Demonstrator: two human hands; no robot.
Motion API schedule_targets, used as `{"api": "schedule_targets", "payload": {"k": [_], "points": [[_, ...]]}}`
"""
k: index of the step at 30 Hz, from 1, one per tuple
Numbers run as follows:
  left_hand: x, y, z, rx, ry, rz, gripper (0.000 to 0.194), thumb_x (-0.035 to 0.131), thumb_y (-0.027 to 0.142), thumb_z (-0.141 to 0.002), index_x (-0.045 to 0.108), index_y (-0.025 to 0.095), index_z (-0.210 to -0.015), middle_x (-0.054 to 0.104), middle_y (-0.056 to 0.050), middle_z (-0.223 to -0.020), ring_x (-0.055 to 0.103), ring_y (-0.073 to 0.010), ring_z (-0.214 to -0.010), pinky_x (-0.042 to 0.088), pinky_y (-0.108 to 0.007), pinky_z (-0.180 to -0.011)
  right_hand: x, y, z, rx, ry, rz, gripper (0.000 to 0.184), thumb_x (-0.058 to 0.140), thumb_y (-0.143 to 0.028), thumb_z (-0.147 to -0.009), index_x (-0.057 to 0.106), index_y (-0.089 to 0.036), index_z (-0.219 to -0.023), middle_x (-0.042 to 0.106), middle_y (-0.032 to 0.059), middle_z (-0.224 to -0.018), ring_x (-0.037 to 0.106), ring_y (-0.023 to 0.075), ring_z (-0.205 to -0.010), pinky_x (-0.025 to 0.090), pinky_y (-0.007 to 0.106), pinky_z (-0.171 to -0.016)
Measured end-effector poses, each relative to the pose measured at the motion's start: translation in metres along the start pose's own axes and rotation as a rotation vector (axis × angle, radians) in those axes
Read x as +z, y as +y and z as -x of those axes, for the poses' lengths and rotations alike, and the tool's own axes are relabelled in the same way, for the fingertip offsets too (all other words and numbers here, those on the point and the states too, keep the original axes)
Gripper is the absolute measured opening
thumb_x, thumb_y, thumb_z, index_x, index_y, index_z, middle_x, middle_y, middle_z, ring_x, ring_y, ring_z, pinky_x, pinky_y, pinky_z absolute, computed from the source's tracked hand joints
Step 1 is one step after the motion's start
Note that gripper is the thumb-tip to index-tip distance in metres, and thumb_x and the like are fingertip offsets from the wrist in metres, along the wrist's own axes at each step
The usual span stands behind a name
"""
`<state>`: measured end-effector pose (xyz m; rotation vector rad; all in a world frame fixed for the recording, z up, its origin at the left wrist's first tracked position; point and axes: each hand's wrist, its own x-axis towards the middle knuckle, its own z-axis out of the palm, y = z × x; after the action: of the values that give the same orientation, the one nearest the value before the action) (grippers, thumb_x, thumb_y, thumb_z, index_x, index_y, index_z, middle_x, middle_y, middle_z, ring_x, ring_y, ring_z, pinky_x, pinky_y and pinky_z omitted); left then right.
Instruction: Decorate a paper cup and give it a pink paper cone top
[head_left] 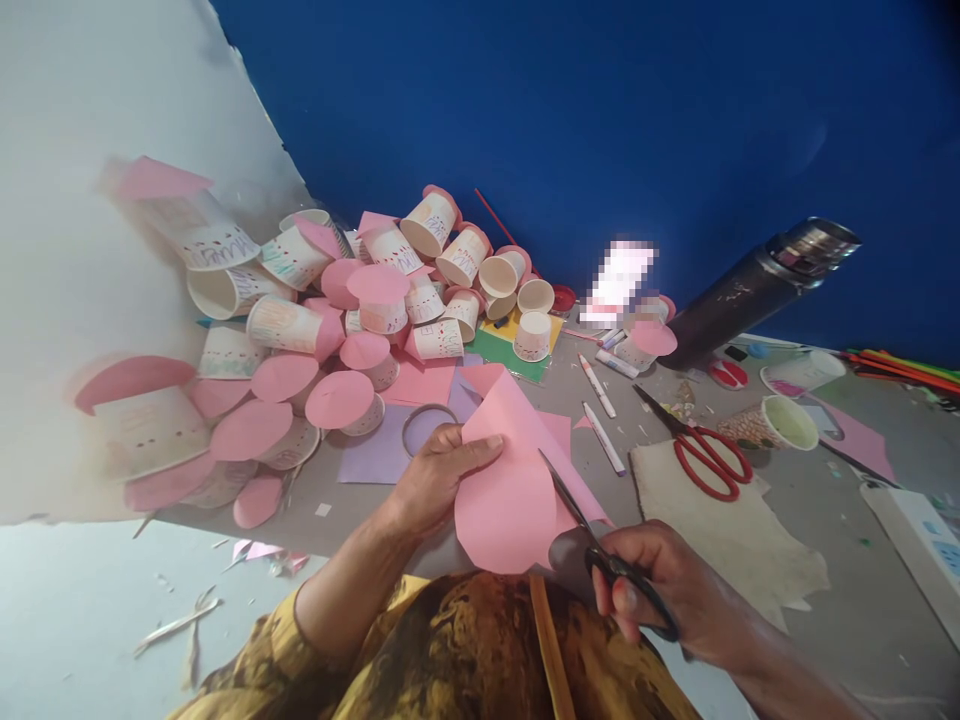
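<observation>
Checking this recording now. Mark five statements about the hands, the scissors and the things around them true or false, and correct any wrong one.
1. The left hand holds pink paper. True.
2. The right hand holds the red-handled scissors. False: it holds the black-handled scissors; the red-handled pair lies partly over a beige sheet.
3. A ring rests on a purple sheet. True.
4. The dark flask is among the cups piled on the left. False: it is on the right, by the blue wall.
5. Several cups have pink paper tops. True.
</observation>
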<state>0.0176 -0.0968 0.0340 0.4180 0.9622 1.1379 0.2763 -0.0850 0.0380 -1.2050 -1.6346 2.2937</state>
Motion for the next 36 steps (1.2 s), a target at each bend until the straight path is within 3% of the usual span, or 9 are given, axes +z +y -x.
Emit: {"api": "schedule_targets", "payload": {"k": [9,19,30,36], "points": [[0.001,0.003,-0.003,-0.015,0.006,-0.01,0.036,0.093,0.041,-0.056,0.075,0.011,-0.059,0.07,-0.006,-0.055,0.062,-0.0144,-0.045,0.044,-0.022,-0.043,0.0,0.004,0.0,-0.033,0.022,0.022,0.057,0.075,-0.07,-0.072,0.061,-0.015,-0.069,0.052,-0.0017,-0.054,0.044,0.0084,-0.047,0.037,0.022,-0.048],[-0.001,0.006,-0.003,-0.025,-0.028,-0.097,0.036,0.089,0.044,-0.061,0.077,0.009,-0.064,0.072,-0.008,-0.06,0.064,-0.0166,-0.049,0.045,-0.023,-0.046,-0.001,0.008,0.001,-0.033,0.041,0.016,0.061,0.074,-0.074,-0.07,0.059,-0.015,-0.065,0.051,-0.0016,-0.054,0.044,0.0083,-0.046,0.039,0.022,-0.046],[-0.008,0.009,-0.006,-0.027,-0.089,-0.173,0.036,0.087,0.044,-0.063,0.075,0.011,-0.059,0.069,-0.007,-0.056,0.058,-0.0128,-0.046,0.036,-0.022,-0.043,-0.001,0.005,0.002,0.006,0.047,0.024,0.063,0.074,-0.077,-0.068,0.059,-0.016,-0.064,0.05,-0.0021,-0.053,0.042,0.0083,-0.046,0.037,0.022,-0.046],[-0.008,0.013,-0.013,-0.019,-0.085,-0.298,0.039,0.085,0.048,-0.064,0.076,0.01,-0.062,0.071,-0.01,-0.06,0.061,-0.0165,-0.05,0.038,-0.025,-0.046,-0.003,-0.002,0.004,0.027,0.049,0.098,0.068,0.069,-0.083,-0.066,0.059,-0.016,-0.064,0.051,-0.001,-0.051,0.041,0.0086,-0.046,0.033,0.024,-0.048]]}}
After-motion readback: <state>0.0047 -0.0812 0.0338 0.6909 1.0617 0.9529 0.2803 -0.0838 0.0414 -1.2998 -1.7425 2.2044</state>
